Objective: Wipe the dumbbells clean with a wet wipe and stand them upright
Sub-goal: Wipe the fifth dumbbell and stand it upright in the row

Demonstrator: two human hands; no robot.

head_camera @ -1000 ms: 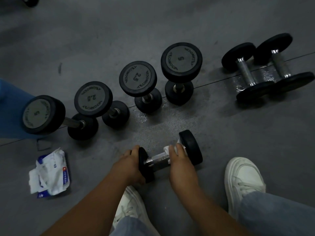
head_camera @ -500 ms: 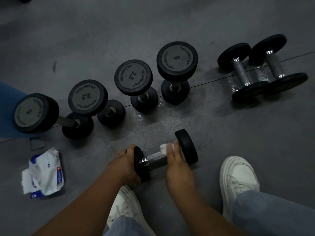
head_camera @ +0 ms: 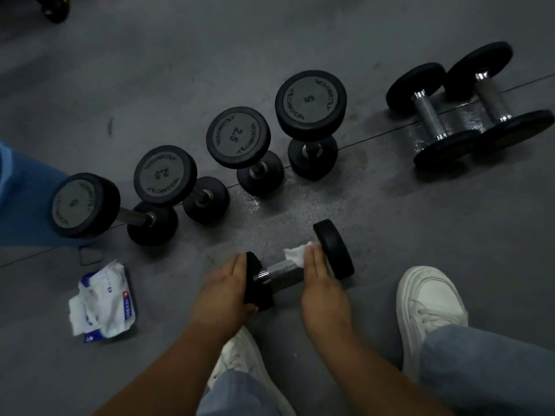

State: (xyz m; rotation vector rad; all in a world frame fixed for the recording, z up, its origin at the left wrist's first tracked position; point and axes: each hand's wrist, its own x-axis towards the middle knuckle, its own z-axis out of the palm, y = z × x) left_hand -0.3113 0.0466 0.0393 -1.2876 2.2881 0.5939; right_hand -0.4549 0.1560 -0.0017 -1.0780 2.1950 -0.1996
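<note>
Low in the middle of the frame, a small dumbbell point(head_camera: 285, 273) lies on its side on the floor, its bar running from lower left to upper right. The left hand point(head_camera: 223, 292) grips its left weight, fingers over the top and thumb underneath. The right hand point(head_camera: 322, 283) lays nearly straight fingers over a white wet wipe point(head_camera: 295, 255) and presses it onto the bar, right up against the right weight; its thumb is hidden.

Just above, four standing dumbbells point(head_camera: 310, 100) point(head_camera: 238, 136) point(head_camera: 165, 175) point(head_camera: 81, 205) form a slanting row from centre left up towards the upper middle, each on one end. Two show 2.5 on the top face and one shows 5; the leftmost mark is too blurred to read. At the upper right, two lying dumbbells point(head_camera: 429, 115) point(head_camera: 492, 97) rest on their sides, touching each other.

At the lower left lies one opened pack of wipes point(head_camera: 103, 301). Two white shoes point(head_camera: 429, 301) point(head_camera: 243, 352) and pale jeans fill the bottom edge. The floor point(head_camera: 420, 235) is dark grey and speckled, with a thin seam crossing it and a damp sheen point(head_camera: 270, 223) between the row and the hands. Blue cloth point(head_camera: 21, 199) shows at the left edge.
</note>
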